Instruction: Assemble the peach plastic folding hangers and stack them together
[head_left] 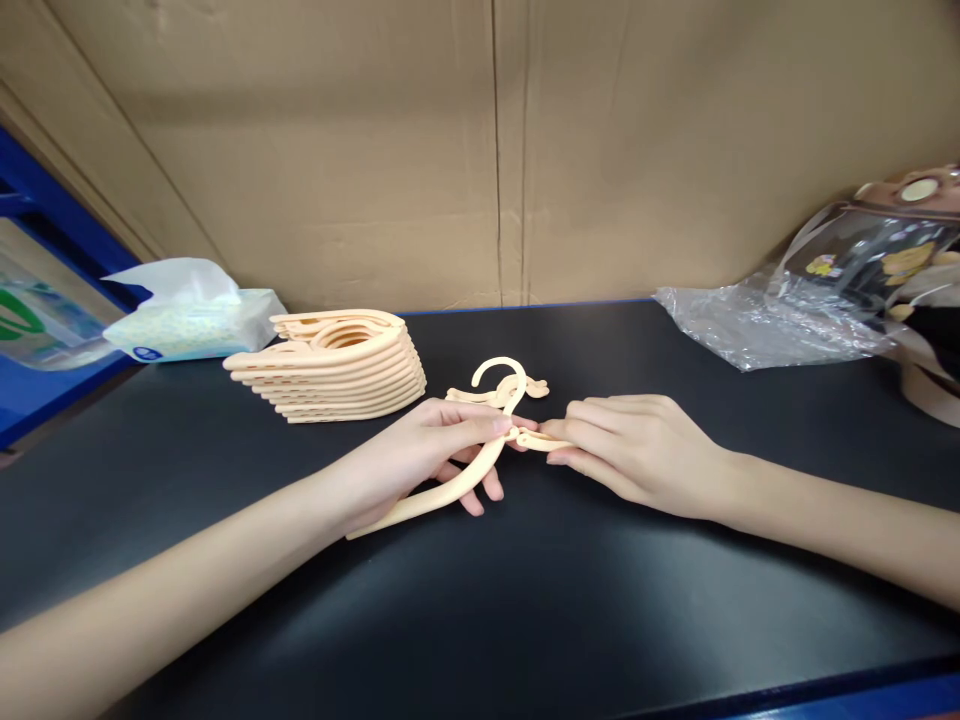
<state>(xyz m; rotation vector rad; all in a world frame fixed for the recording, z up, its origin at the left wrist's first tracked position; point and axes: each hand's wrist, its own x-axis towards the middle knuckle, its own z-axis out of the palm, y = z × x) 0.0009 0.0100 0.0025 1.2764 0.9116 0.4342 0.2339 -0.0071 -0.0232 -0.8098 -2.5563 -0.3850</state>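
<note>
A cream plastic folding hanger [450,490] is held up over the black table between both hands. My left hand [442,440] pinches it near the base of its curved hook, and one arm of the hanger slants down to the left beneath the palm. My right hand [637,445] has its fingers closed on the other, shorter-looking arm piece, whose far end the fingers hide. The two pieces meet by the hook; whether they are joined cannot be made out. Just behind lies another cream hanger piece [469,396], partly covered by the hook and fingers.
A neat stack of folded cream hangers [337,370] stands at the left, in front of a tissue pack [195,320]. Crumpled clear plastic [772,315] and a transparent bag [862,255] lie at the right. A cardboard wall [360,160] closes off the back of the black table [525,620].
</note>
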